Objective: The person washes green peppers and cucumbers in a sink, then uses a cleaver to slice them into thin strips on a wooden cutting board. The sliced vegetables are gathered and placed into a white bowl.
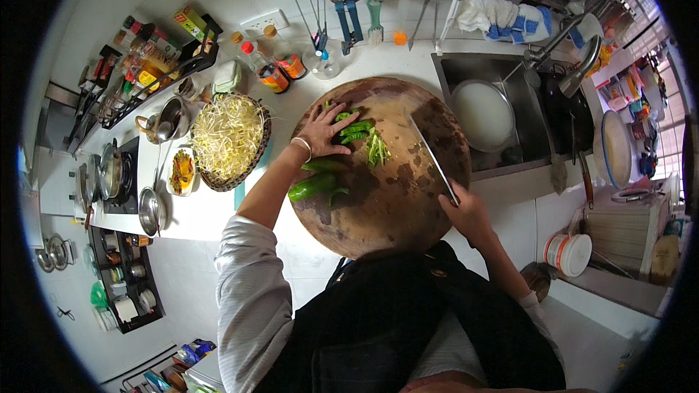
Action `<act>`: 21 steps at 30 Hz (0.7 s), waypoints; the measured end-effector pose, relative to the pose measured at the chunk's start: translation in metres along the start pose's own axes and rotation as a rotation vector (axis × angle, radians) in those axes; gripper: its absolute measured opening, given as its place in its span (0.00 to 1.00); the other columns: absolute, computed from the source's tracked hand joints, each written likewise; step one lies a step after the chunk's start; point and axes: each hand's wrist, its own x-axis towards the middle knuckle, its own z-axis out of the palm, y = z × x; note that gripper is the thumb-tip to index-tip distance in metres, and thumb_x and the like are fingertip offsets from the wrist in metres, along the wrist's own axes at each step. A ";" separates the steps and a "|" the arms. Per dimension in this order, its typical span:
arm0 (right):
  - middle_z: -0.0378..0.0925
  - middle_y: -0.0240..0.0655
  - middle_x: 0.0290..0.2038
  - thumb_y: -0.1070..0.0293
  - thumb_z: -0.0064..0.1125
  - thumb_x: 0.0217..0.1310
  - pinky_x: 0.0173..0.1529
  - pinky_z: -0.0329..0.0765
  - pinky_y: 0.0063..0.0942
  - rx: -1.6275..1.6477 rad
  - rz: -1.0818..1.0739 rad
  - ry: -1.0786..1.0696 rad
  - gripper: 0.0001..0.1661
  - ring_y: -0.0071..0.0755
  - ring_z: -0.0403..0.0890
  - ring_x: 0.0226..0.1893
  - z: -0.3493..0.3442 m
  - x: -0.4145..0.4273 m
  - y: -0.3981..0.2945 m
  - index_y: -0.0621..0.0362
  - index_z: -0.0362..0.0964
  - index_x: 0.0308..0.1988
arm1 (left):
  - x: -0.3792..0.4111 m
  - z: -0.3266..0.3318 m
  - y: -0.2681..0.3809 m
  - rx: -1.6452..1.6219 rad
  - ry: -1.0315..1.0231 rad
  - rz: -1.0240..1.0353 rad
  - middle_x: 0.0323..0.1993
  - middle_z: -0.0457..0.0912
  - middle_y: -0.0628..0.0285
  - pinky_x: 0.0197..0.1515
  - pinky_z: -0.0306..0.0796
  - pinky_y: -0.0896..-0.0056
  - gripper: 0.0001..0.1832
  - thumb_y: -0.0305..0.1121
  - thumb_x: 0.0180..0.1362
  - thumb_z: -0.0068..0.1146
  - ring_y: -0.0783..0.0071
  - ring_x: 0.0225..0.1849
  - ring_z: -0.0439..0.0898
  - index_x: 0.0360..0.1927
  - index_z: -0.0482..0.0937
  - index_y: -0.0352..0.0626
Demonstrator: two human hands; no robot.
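Observation:
My left hand (pixel 325 130) lies spread on a round wooden chopping board (pixel 404 218), its fingers beside and partly over pieces of green pepper (pixel 356 131). My right hand (pixel 467 213) is closed round the handle of a kitchen knife (pixel 431 153), whose blade points away from me over the right half of the board. Thin green pepper strips (pixel 377 148) lie between the hand and the blade. Nearer me at the board's left edge rest whole green peppers (pixel 312 186), one partly under my left wrist. What lies beneath my left palm is hidden.
A basket of bean sprouts (pixel 226 139) and a small dish of cut peppers (pixel 181 172) stand left of the board. Sauce bottles (pixel 270 73) stand behind it. At right is a sink (pixel 491 166) holding a bowl of whitish liquid (pixel 483 114). A hob (pixel 128 177) is far left.

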 end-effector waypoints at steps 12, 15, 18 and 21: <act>0.84 0.49 0.40 0.66 0.62 0.65 0.40 0.80 0.36 -0.123 -0.100 0.016 0.27 0.45 0.86 0.36 0.004 0.004 0.009 0.62 0.70 0.60 | 0.035 0.045 0.005 -0.120 0.351 -0.038 0.68 0.64 0.47 0.74 0.51 0.41 0.32 0.48 0.63 0.59 0.45 0.70 0.62 0.70 0.67 0.62; 0.83 0.50 0.42 0.65 0.63 0.64 0.40 0.80 0.37 -0.099 -0.054 -0.010 0.28 0.45 0.86 0.38 0.003 0.009 0.006 0.63 0.70 0.61 | 0.040 0.043 0.004 -0.197 0.341 -0.214 0.68 0.64 0.47 0.73 0.52 0.41 0.32 0.47 0.63 0.59 0.46 0.70 0.62 0.71 0.66 0.61; 0.83 0.49 0.43 0.65 0.65 0.62 0.41 0.80 0.38 -0.184 -0.158 0.089 0.29 0.44 0.86 0.38 0.011 0.014 0.021 0.63 0.70 0.60 | 0.037 0.040 0.002 -0.208 0.332 -0.177 0.68 0.64 0.49 0.72 0.52 0.40 0.34 0.47 0.62 0.61 0.46 0.71 0.61 0.71 0.65 0.65; 0.83 0.48 0.41 0.64 0.68 0.60 0.40 0.80 0.40 -0.276 -0.251 0.197 0.31 0.46 0.85 0.37 0.015 0.025 0.021 0.63 0.70 0.60 | 0.031 0.033 0.002 -0.210 0.250 -0.173 0.71 0.62 0.53 0.73 0.49 0.39 0.39 0.51 0.59 0.63 0.47 0.72 0.61 0.73 0.61 0.69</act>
